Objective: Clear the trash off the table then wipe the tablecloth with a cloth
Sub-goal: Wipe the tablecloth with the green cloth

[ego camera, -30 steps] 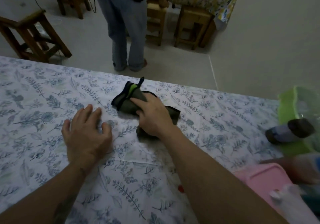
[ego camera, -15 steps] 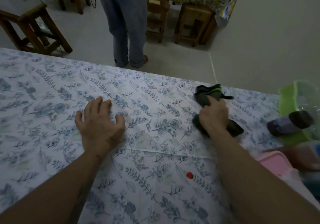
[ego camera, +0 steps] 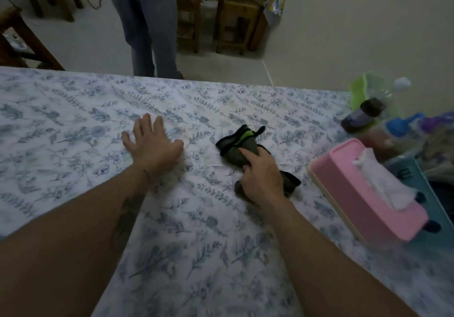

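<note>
A white tablecloth with blue leaf print (ego camera: 73,130) covers the table. My right hand (ego camera: 261,176) presses down on a crumpled dark grey cloth with a green stripe (ego camera: 237,142), fingers curled over it, in the middle of the table. My left hand (ego camera: 153,145) lies flat on the tablecloth to the left of the cloth, fingers spread, holding nothing.
A pink tissue box (ego camera: 363,191) sits at the right on a teal tray (ego camera: 427,208). Behind it a green basket (ego camera: 358,88) holds bottles (ego camera: 363,114). A person in jeans (ego camera: 147,22) stands beyond the far edge, with wooden stools (ego camera: 235,22) behind.
My right hand swept the cloth from the centre to the right, then came back left and nearer. My left hand stayed flat on the tablecloth.
</note>
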Tool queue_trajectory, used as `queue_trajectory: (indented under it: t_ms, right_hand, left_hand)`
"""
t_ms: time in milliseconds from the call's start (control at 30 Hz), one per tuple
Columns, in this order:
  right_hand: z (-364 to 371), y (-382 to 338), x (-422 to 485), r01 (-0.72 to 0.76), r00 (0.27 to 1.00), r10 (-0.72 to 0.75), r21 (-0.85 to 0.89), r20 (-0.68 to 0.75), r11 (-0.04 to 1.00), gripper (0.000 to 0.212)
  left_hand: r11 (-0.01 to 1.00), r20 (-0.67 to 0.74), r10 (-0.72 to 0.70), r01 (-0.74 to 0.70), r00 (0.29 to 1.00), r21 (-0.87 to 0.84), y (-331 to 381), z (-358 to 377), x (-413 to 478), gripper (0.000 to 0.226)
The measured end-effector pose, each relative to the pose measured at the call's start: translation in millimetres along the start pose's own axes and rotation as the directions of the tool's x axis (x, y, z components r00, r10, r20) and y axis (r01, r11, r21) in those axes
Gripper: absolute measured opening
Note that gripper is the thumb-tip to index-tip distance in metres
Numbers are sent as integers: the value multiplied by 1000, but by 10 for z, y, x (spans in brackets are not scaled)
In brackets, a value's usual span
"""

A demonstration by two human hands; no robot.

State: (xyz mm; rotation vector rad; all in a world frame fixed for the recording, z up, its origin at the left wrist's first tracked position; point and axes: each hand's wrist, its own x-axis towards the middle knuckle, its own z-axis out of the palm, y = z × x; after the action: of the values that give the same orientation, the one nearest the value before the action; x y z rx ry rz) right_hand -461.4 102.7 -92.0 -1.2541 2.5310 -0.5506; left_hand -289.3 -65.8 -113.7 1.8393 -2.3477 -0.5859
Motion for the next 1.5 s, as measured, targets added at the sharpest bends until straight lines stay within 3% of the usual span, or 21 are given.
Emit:
queue_trajectory:
  t_ms: [67,133,300,433,533,633,700,767,867,933,1067,1167,1333,1400,1500]
  right_hand:
    - [-60,149,-145,-82,996,82,-34,-21,996,49]
    - [-106,254,-347,-166,985,162,-69,-50,984,49]
    - [-111,238,-954,-266,963,263,-43,-64,963,50]
    - [134,-266,-1408,0,998,3,-41,69,999,56]
    - [296,-464,-1325,259,949,-237,-86,208,962,61]
    - [242,-318,-961,326,929,-283,-163,240,931,59]
    - [180,-137,-761,232,967,-202,-217,153,948,60]
    - [113,115,-597,43,999,-39,-244,21,969,61]
    - [-107,495,-511,-208,977,193,-235,-85,949,59]
    - [-202,651,-589,-272,961,254,-205,-111,940,55]
    - [-109,491,-982,-204,976,198,-56,-89,977,50]
    - [75,114,-1268,-24,999,25,-27,32,999,51]
    - [258,-263,-1294,254,954,-243,-47,175,966,53]
    - [223,-119,-1221,243,961,-233,-57,149,968,52]
    - [102,245,-1202,83,995,-81,-43,62,996,50]
  left_hand:
    - [992,78,117,-120,990,35,-164,-98,-125,75]
    - [978,69,196,-201,978,58,-365,-194,-406,66]
    - [981,-36,191,-190,981,36,-773,-149,-1223,59]
    - [985,-30,164,-162,986,52,-906,-38,-1415,65]
    - [983,-69,176,-171,982,68,-925,-12,-1431,66]
    - [984,-98,169,-163,981,67,-924,12,-1415,64]
    - [984,-102,169,-161,980,78,-922,17,-1401,63]
    - [984,-111,167,-158,980,83,-921,23,-1402,63]
    - [985,-120,160,-151,980,83,-928,28,-1405,62]
    - [985,-125,163,-155,979,76,-922,25,-1407,62]
    - [985,-138,168,-159,976,72,-903,1,-1428,64]
    - [985,-130,162,-153,978,73,-886,-7,-1422,65]
    - [984,-118,162,-152,980,91,-878,-21,-1451,64]
    - [984,-122,170,-160,978,84,-880,-20,-1446,63]
    - [982,-123,181,-173,976,69,-892,-31,-1455,63]
